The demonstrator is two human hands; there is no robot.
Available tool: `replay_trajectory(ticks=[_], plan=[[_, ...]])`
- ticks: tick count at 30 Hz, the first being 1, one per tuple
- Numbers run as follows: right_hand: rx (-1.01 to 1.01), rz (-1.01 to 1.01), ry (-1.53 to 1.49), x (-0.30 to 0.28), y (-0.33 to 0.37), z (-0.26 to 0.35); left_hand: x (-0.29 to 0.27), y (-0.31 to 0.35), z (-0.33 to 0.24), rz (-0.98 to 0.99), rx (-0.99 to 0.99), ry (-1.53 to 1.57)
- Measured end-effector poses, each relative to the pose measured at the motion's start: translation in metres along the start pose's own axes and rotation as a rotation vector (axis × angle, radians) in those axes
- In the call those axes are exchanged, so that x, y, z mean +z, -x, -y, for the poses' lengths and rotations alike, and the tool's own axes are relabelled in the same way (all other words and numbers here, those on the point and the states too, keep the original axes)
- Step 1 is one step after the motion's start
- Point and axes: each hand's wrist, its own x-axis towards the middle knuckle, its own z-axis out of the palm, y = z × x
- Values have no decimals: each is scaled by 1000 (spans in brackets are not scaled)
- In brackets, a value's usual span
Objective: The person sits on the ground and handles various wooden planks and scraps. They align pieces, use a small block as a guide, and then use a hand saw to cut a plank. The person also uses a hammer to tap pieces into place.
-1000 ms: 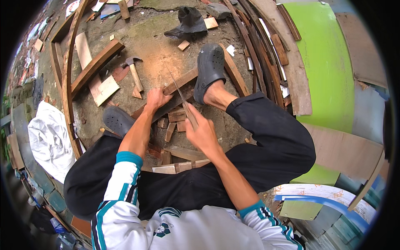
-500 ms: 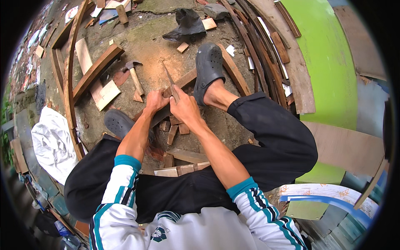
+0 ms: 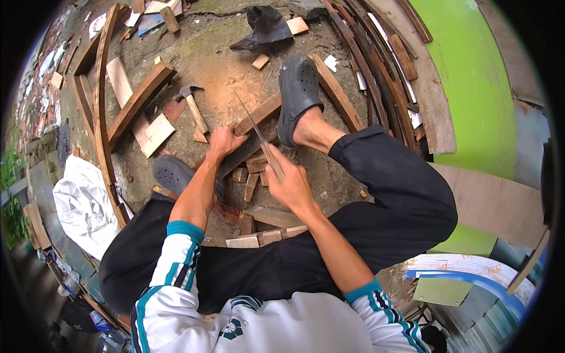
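Observation:
My right hand (image 3: 289,183) is closed round the handle of a handsaw (image 3: 252,122), whose thin blade is seen nearly edge-on and points up and away to the left. The blade crosses a brown wooden beam (image 3: 263,114) that lies slantwise between my feet. Just left of the blade, my left hand (image 3: 225,141) grips the beam, its thumb stretched toward the saw. A grey clog (image 3: 299,97) on my right foot rests against the beam's far right part. The other clog (image 3: 173,173) is beside my left forearm. Sawdust (image 3: 226,91) covers the ground beyond the blade.
A claw hammer (image 3: 194,110) lies left of the sawdust. Small wood offcuts (image 3: 251,187) sit below the beam. Long timbers (image 3: 99,106) stand at the left, more strips (image 3: 376,70) at the right beside a green board (image 3: 471,76). A white cloth (image 3: 85,206) lies far left.
My right hand has drawn the saw back toward me and to the right, so the blade now sits farther back across the beam. My left hand keeps its grip on the beam.

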Motion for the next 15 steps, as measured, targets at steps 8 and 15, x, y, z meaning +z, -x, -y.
replay_trajectory(ticks=[8, 15], plan=[[90, -29, 13, 26, -55, -23, 7, -4, -5, 2, 46, 8], [-140, -51, 36, -33, 82, 4, -1, 4, 3, 19, 28, -14]])
